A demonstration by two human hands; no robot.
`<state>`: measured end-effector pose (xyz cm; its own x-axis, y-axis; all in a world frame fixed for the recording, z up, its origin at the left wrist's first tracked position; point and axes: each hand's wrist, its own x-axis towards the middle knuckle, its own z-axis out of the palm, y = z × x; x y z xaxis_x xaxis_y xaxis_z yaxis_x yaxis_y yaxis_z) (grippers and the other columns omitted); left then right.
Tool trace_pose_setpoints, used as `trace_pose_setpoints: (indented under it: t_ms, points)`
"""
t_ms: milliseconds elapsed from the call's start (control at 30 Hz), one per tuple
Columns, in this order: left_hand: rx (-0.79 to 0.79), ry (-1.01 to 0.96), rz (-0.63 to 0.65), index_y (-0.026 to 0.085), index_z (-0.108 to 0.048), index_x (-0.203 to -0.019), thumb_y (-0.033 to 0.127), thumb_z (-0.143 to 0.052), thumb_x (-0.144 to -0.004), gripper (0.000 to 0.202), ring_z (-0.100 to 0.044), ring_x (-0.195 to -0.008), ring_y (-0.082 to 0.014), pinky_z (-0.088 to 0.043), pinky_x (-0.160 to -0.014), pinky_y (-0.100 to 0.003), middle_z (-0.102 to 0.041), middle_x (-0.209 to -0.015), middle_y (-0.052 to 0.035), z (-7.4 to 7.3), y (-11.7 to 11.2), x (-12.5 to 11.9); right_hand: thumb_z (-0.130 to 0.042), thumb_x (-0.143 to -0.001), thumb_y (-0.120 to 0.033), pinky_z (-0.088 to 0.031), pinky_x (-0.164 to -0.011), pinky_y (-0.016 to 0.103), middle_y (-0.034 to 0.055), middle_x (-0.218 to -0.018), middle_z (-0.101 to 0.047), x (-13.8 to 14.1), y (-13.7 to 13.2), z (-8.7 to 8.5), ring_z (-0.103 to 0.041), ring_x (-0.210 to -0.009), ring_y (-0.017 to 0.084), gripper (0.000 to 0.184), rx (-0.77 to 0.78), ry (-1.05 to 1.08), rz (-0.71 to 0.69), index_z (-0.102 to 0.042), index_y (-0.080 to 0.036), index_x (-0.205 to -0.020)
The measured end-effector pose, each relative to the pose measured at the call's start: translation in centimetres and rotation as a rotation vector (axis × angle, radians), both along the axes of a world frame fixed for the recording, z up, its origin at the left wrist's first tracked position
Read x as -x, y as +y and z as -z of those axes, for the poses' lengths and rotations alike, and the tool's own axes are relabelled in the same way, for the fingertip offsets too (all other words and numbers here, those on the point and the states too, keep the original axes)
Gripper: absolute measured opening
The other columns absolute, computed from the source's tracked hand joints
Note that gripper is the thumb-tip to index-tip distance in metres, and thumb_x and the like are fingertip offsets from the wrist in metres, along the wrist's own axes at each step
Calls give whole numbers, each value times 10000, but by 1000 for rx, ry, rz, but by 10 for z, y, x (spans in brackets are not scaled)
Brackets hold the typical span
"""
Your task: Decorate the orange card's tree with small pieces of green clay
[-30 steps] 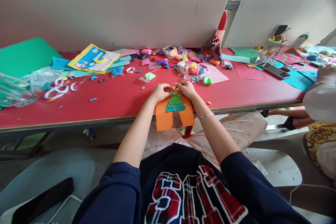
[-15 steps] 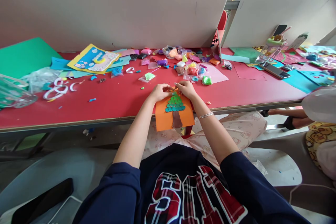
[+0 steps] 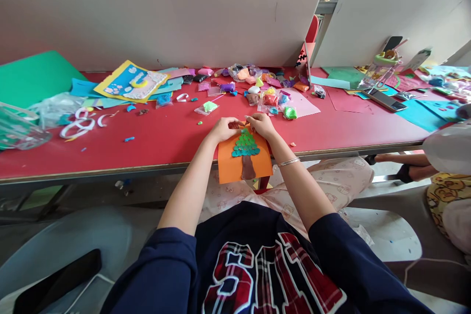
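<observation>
An orange card hangs over the front edge of the red table. It carries a tree made of green clay scales and a brown clay trunk. My left hand and my right hand meet at the top of the tree, fingers curled and pinched together just above its tip. What they pinch is too small to make out. A silver bangle sits on my right wrist.
Small bags of coloured clay lie behind the card. Paper sheets and a yellow-and-blue collage are at the left, with white paper curls. A phone and another person's sleeve are at the right.
My hands stay at the tree's top. The other person's hand at the right edge has drawn back out of view.
</observation>
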<state>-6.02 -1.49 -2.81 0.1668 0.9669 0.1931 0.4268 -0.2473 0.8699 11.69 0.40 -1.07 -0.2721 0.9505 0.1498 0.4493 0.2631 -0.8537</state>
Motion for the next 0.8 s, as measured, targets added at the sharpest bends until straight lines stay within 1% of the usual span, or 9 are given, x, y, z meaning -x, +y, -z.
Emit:
trace_pose_setpoints:
  t_ms: [100,233,400,633,733,800]
  points:
    - [-4,-14,0,146,-703,-819,586,-822,-497,558,-623,-744,-198,-493,-722,-326,-713,-803,-83,0,0,0,-528,-843,-370,-347,-561,231,3,-532,-533,0,0,0,-500,-570,125,323,-4,5,2,-535,-171,-589]
    - [-21,32,-17,138,-704,-825,563,-817,-517,536,-604,-707,-181,-468,-679,-308,-704,-780,-75,1,0,1,-525,-834,-381,-334,-553,227,2,-530,-525,1,1,1,-489,-581,122,337,-20,4,2,-498,-178,-567]
    - [-30,73,-48,136,-704,-810,518,-820,-535,485,-588,-683,-172,-448,-653,-297,-701,-774,-73,1,0,0,-522,-830,-387,-341,-560,230,1,-531,-519,0,0,1,-493,-586,124,341,-24,1,4,-492,-180,-560]
    - [-36,108,-68,140,-709,-792,512,-806,-565,447,-577,-671,-164,-438,-639,-285,-692,-748,-60,0,-1,-2,-522,-835,-381,-353,-570,239,2,-528,-521,0,0,0,-494,-578,129,342,-12,-2,5,-487,-180,-560]
    - [-42,96,-51,135,-717,-819,528,-778,-594,457,-583,-687,-165,-445,-654,-285,-701,-764,-61,0,0,0,-528,-834,-380,-350,-573,235,5,-534,-528,0,1,1,-503,-597,130,344,-21,-1,6,-486,-177,-559]
    - [-32,79,-27,129,-720,-842,530,-781,-587,479,-592,-702,-170,-455,-666,-289,-710,-790,-68,0,0,1,-525,-836,-383,-347,-570,232,4,-537,-529,0,1,1,-504,-596,128,337,-16,7,0,-499,-173,-574]
